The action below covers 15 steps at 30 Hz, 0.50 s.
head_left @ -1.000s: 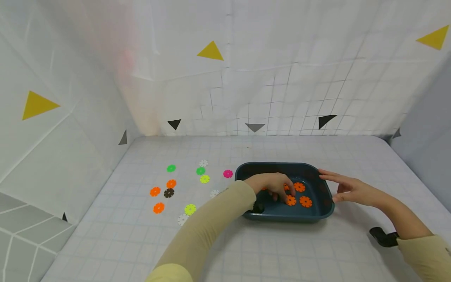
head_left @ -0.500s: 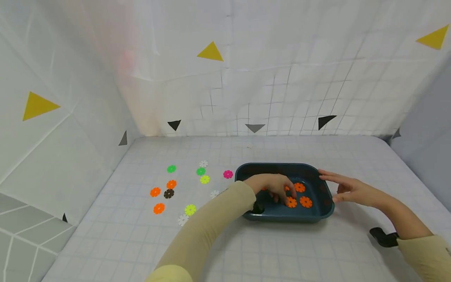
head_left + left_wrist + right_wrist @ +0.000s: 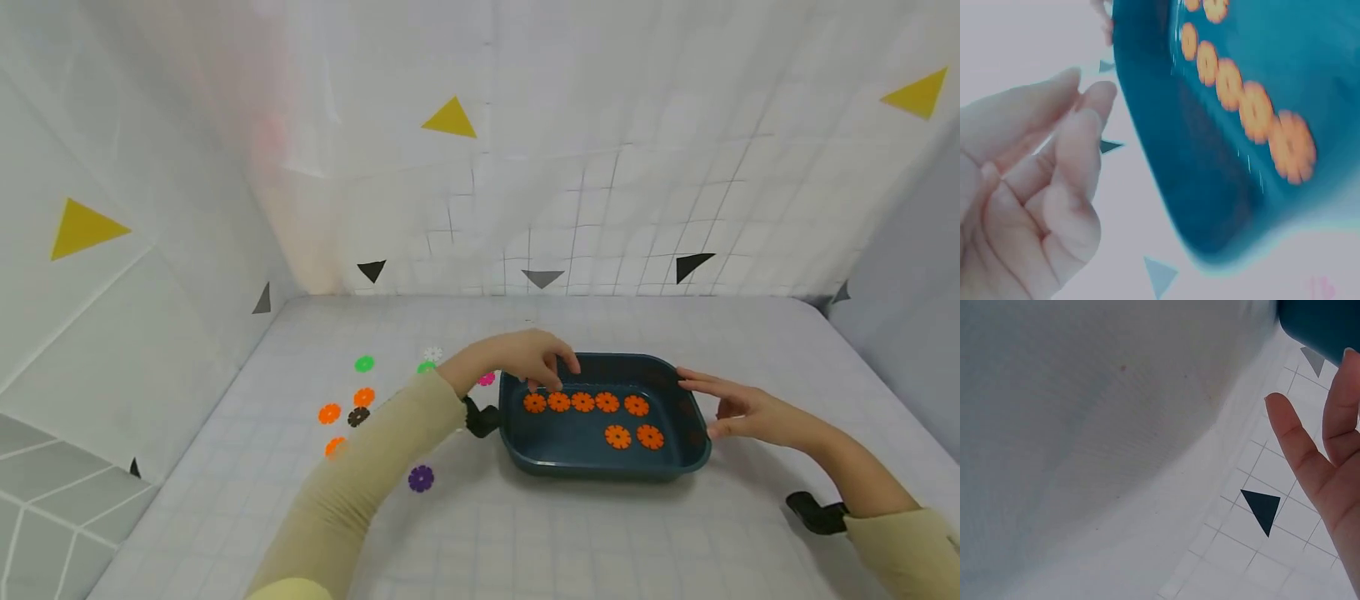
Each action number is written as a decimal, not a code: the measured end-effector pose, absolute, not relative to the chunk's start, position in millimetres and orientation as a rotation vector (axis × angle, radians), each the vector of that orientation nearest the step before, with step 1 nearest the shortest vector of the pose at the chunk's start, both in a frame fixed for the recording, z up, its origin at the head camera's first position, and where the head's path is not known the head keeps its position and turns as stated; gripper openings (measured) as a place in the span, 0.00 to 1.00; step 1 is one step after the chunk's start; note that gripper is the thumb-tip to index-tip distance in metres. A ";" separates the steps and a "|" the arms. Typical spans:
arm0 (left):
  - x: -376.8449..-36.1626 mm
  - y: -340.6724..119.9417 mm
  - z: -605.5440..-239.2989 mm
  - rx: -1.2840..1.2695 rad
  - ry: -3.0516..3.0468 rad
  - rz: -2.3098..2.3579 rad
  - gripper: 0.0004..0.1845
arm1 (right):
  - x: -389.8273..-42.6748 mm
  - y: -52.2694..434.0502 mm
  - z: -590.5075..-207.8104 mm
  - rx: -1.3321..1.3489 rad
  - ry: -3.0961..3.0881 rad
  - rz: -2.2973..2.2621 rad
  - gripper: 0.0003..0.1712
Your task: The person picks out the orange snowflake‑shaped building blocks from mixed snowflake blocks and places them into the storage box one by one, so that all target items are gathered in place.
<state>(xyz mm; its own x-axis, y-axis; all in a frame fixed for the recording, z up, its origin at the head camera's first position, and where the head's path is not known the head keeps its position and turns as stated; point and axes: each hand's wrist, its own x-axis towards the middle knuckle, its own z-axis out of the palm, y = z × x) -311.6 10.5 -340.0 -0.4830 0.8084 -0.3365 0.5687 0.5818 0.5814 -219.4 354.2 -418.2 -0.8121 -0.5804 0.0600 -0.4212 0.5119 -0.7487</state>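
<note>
1. Head: seven orange, notched, plastic-looking discs sat in the dark blue rectangular tray, five in a row; apparently done. Three matching orange discs lay outside, presumably left.
2. Left wrist: left hand was narrow, visibly empty, beside the tray.
3. Right wrist: right hand was wide, near the tray, contact unclear.

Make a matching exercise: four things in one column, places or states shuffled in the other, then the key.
1. Purple, notched round disc
2. Dark blue, rounded rectangular tray
3. Person's bare right hand
4. Dark brown, notched round disc

A. Has seven orange notched discs visible inside
B. Nearly touching a loose orange disc, head view
C. Lowest visible disc in the head view
D. At the tray's right end

Pairs: 1-C; 2-A; 3-D; 4-B
</note>
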 end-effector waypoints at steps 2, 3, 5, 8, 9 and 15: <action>-312.9 -12.0 -334.2 1.083 2.266 0.557 0.19 | -219.4 353.6 -418.7 -0.872 2.560 -1.174 0.34; -313.9 -23.5 -332.4 1.081 2.293 0.568 0.19 | -219.2 353.3 -418.6 -0.874 2.564 -1.171 0.34; -315.7 -46.7 -331.1 1.064 2.331 0.623 0.18 | -218.5 352.7 -417.9 -0.881 2.568 -1.167 0.34; -318.5 -80.6 -334.7 1.001 2.383 0.702 0.17 | -217.2 352.1 -416.5 -0.881 2.575 -1.153 0.34; -319.5 -91.5 -336.7 0.971 2.395 0.736 0.16 | -216.7 351.8 -416.2 -0.874 2.578 -1.153 0.34; -320.9 -152.5 -347.9 0.803 2.471 0.895 0.16 | -217.9 349.2 -415.1 -0.884 2.576 -1.155 0.33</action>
